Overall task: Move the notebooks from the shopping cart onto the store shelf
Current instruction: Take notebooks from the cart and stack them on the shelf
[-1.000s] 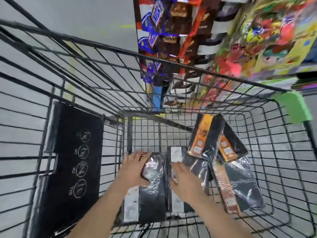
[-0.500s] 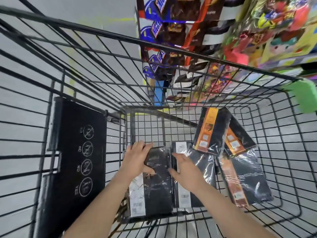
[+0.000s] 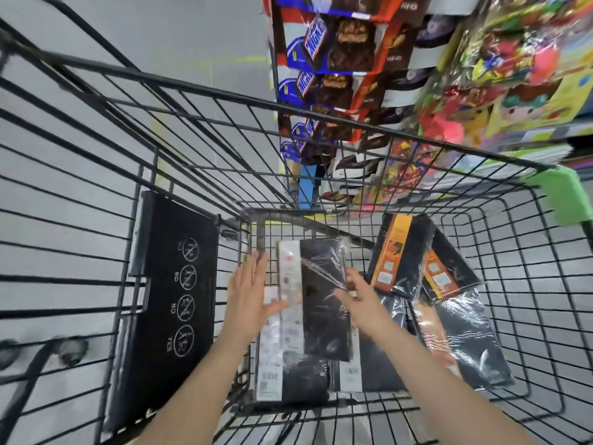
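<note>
Child-seat flap [image 3: 167,303]: black panel hanging at the cart's left end, just left of the hands; a notebook corner could catch on it on the way up.
Left hand [image 3: 248,303]: fingers nearly straight and together, flat against the left long edge of the lifted notebook, thumb reaching under its lower part. It presses rather than wraps, so the hold depends on squeeze alone.
Lifted notebook [image 3: 316,300]: black cover with a white label strip, shrink-wrapped, raised above the others in the shopping cart [image 3: 321,114]. The glossy film looks slick; it may slide down between the palms.
Right hand [image 3: 356,300]: fingers extended and slightly spread against the right edge, thumb on the film. If either side eases, the book likely drops onto the notebooks below [image 3: 288,377].
Orange-banded notebooks [image 3: 401,255]: leaning at the right, apart from the hands; a fall could knock them flat.
Store shelf [image 3: 529,91]: beyond the cart's rim, blurred, crowded with coloured goods; free space is hard to judge.
</note>
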A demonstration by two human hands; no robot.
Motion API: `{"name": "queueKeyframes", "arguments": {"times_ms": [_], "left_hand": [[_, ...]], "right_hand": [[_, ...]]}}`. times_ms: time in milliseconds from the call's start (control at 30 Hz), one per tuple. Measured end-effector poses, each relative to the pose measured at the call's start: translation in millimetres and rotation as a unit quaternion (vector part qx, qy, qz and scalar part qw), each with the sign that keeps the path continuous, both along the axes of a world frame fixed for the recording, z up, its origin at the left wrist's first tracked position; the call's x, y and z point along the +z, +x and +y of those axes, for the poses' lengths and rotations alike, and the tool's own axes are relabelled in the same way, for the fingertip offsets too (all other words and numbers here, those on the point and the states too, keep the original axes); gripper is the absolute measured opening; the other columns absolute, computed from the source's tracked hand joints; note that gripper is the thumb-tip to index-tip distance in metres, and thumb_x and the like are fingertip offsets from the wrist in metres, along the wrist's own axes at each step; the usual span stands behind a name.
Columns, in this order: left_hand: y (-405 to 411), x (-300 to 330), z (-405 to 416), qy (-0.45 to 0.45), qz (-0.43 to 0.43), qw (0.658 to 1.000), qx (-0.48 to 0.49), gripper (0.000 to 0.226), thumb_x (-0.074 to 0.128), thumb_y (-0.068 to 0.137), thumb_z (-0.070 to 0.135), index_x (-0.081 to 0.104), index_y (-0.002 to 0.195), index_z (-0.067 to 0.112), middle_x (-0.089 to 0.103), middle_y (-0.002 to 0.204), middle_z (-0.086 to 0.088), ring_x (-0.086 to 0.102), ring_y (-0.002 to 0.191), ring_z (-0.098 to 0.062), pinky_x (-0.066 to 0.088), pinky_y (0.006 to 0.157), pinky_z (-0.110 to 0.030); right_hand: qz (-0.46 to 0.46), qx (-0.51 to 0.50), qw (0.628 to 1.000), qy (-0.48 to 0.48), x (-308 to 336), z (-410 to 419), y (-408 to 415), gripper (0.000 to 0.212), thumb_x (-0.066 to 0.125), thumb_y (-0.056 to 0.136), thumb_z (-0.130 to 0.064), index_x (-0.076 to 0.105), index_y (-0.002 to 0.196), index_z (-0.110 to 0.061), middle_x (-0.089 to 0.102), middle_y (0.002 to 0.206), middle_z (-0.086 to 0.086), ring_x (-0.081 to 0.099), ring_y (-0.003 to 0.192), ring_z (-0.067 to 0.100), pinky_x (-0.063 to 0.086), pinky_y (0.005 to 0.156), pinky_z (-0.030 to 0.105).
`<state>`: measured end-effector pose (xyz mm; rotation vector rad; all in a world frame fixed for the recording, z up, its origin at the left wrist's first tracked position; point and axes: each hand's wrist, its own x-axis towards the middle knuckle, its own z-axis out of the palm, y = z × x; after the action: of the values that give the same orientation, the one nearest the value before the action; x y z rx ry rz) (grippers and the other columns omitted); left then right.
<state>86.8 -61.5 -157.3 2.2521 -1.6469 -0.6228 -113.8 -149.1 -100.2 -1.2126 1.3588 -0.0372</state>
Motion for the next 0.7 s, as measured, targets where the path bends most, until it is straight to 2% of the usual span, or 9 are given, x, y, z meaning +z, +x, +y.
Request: {"name": "queueKeyframes", "arguments": {"times_ms": [100, 200, 267, 367, 433, 500, 567, 633, 700], "left_hand": [[-4.7, -11.8, 22.3, 0.129, 0.037, 0.990, -0.030, 0.107, 0.067, 0.071, 0.057, 0.008, 0.149, 0.013, 0.013, 0.155, -0.013, 0.012, 0.143, -0.028, 0.011, 0.118, -0.041], [-10.8, -24.8, 26.0, 0.213, 0.003, 0.974, -0.071, 0.114, 0.070, 0.071, 0.056, -0.001, 0.149, 0.014, -0.001, 0.157, -0.012, 0.003, 0.144, -0.029, 0.006, 0.118, -0.041], [-16.0, -33.8, 23.7, 0.239, -0.010, 0.968, -0.074, 0.123, 0.073, 0.066, 0.058, -0.007, 0.148, 0.016, -0.009, 0.156, -0.015, -0.003, 0.144, -0.032, 0.002, 0.118, -0.045], [-24.9, -38.4, 17.2, 0.243, 0.006, 0.969, -0.046, 0.126, 0.077, 0.060, 0.056, -0.004, 0.148, 0.019, -0.003, 0.155, -0.016, -0.002, 0.143, -0.034, -0.001, 0.114, -0.046], [-24.6, -39.1, 12.8, 0.231, 0.028, 0.972, -0.022, 0.123, 0.081, 0.055, 0.052, 0.006, 0.148, 0.021, 0.013, 0.150, -0.014, 0.012, 0.140, -0.032, 0.010, 0.115, -0.045], [-21.2, -36.6, 9.5, 0.203, 0.069, 0.976, 0.018, 0.115, 0.084, 0.055, 0.045, 0.018, 0.146, 0.022, 0.025, 0.140, -0.011, 0.027, 0.129, -0.026, 0.025, 0.110, -0.040], [-18.2, -30.7, 4.5, 0.172, 0.126, 0.975, 0.067, 0.097, 0.085, 0.061, 0.031, 0.031, 0.141, 0.022, 0.029, 0.135, -0.010, 0.031, 0.118, -0.020, 0.029, 0.105, -0.033], [-17.0, -24.1, -1.3, 0.143, 0.165, 0.970, 0.110, 0.084, 0.083, 0.065, 0.020, 0.039, 0.137, 0.018, 0.032, 0.130, -0.011, 0.031, 0.119, -0.021, 0.029, 0.108, -0.035], [-17.4, -18.7, -4.1, 0.117, 0.223, 0.952, 0.174, 0.082, 0.082, 0.067, 0.014, 0.040, 0.138, 0.014, 0.031, 0.130, -0.008, 0.034, 0.116, -0.018, 0.029, 0.111, -0.033]], "right_hand": [[0.049, 0.004, 0.999, -0.018, 8.5, -8.7, -32.8, 0.056, 0.049, 0.095, -0.021, 0.025, 0.145, -0.023, 0.035, 0.147, -0.001, 0.036, 0.134, 0.020, 0.028, 0.112, 0.036], [0.087, 0.018, 0.996, -0.022, 9.1, -10.7, -56.9, 0.055, 0.044, 0.097, -0.026, 0.020, 0.146, -0.024, 0.033, 0.148, -0.002, 0.033, 0.136, 0.020, 0.025, 0.110, 0.029], [0.098, 0.015, 0.995, -0.022, 2.2, -7.2, -65.0, 0.055, 0.041, 0.098, -0.029, 0.017, 0.147, -0.026, 0.030, 0.150, -0.001, 0.030, 0.138, 0.021, 0.024, 0.111, 0.031], [0.094, 0.021, 0.995, -0.027, -10.4, 1.0, -67.8, 0.057, 0.038, 0.098, -0.032, 0.011, 0.148, -0.026, 0.020, 0.154, -0.001, 0.024, 0.141, 0.020, 0.019, 0.114, 0.033], [0.089, 0.021, 0.995, -0.028, -16.5, 4.9, -67.2, 0.059, 0.039, 0.098, -0.031, 0.008, 0.148, -0.024, 0.019, 0.154, -0.001, 0.023, 0.141, 0.020, 0.018, 0.114, 0.033], [0.057, 0.010, 0.998, -0.017, -20.4, 6.1, -65.8, 0.066, 0.047, 0.096, -0.024, 0.006, 0.148, -0.024, 0.017, 0.153, -0.006, 0.021, 0.141, 0.017, 0.017, 0.114, 0.032], [0.032, 0.007, 0.999, 0.012, -23.4, 7.0, -66.1, 0.086, 0.062, 0.086, -0.013, 0.005, 0.148, -0.027, 0.019, 0.149, -0.010, 0.029, 0.137, 0.017, 0.024, 0.111, 0.031], [0.055, 0.022, 0.998, 0.024, -27.8, 8.4, -69.8, 0.103, 0.074, 0.074, -0.006, 0.005, 0.147, -0.030, 0.032, 0.144, -0.008, 0.046, 0.126, 0.021, 0.039, 0.102, 0.030], [0.072, 0.006, 0.997, 0.018, -27.8, 8.9, -72.1, 0.105, 0.077, 0.069, -0.003, 0.011, 0.146, -0.029, 0.045, 0.140, 0.000, 0.053, 0.118, 0.019, 0.042, 0.103, 0.035]]}}
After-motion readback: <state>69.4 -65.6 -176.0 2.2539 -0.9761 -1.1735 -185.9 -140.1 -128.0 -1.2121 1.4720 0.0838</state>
